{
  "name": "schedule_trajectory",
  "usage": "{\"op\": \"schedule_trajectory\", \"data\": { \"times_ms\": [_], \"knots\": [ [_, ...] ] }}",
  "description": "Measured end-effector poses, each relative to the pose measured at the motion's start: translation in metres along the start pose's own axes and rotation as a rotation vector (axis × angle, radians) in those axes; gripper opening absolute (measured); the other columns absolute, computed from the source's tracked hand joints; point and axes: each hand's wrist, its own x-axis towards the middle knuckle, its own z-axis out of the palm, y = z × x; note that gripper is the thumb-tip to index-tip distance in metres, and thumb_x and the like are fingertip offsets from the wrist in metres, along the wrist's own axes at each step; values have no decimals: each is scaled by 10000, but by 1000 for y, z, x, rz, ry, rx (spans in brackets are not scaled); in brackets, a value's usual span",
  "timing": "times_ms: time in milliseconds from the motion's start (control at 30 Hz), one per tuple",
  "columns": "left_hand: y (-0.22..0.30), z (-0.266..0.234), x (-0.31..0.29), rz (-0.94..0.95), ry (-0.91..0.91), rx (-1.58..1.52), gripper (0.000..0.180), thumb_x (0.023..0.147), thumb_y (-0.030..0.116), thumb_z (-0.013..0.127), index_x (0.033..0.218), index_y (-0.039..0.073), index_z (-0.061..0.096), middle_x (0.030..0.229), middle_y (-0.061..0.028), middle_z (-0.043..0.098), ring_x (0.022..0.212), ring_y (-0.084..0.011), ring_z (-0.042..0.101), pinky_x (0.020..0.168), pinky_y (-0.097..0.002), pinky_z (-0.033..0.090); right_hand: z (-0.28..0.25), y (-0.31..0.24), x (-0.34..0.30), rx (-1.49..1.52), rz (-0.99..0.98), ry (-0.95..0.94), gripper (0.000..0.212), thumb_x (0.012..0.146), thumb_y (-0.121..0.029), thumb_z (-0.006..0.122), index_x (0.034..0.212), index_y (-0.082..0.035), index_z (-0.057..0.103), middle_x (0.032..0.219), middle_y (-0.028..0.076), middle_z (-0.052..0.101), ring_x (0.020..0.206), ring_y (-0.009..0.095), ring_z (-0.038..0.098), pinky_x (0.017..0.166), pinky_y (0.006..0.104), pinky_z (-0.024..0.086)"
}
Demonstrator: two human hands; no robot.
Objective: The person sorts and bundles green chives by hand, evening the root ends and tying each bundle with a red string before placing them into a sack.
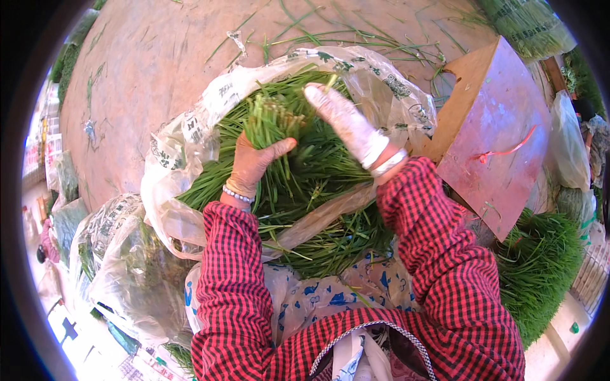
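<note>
My left hand (253,164), in a thin tan glove, is closed around a bunch of garlic chives (272,120), with the cut stem ends facing up and the leaves hanging below. My right hand (340,117), in a whitish glove, is beside the top of this bunch. Its fingers look stretched out and held together, and a small pale-green stem piece shows at its far edge. Beneath both hands, a heap of loose chives (324,222) fills a large opened clear plastic bag (166,190) with green print. A strip of plastic crosses the heap.
A reddish board (499,140) leans on the right, with a pink string on it. Dense green bundles (537,273) stand at lower right, and packed bags (155,267) at lower left. Scattered stalks (375,41) lie on the floor beyond the bag. Another bagged bundle (530,28) is at far right.
</note>
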Motion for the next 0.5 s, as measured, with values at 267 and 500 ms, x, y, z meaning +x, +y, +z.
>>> {"op": "schedule_trajectory", "data": {
  "times_ms": [267, 500],
  "knots": [
    [-16, -5, -49, 316, 375, 467, 828, 747, 166, 884, 1435, 57, 435, 1224, -74, 639, 1138, -195, 616, 981, -351, 509, 127, -69, -43, -591, -522, -173, 646, 869, -432, 676, 1261, 61, 535, 1240, 293, 562, 1230, 445, 522, 1094, 482, 405],
    [29, -10, -118, 526, 747, 136, 754, 819, 140, 815, 1446, 28, 412, 1204, -96, 641, 1142, -212, 619, 967, -382, 525, 197, -96, -101, -306, -725, -492, 705, 803, -298, 744, 1361, 50, 492, 1304, 245, 557, 1281, 437, 506, 1115, 466, 404]
  ]
}}
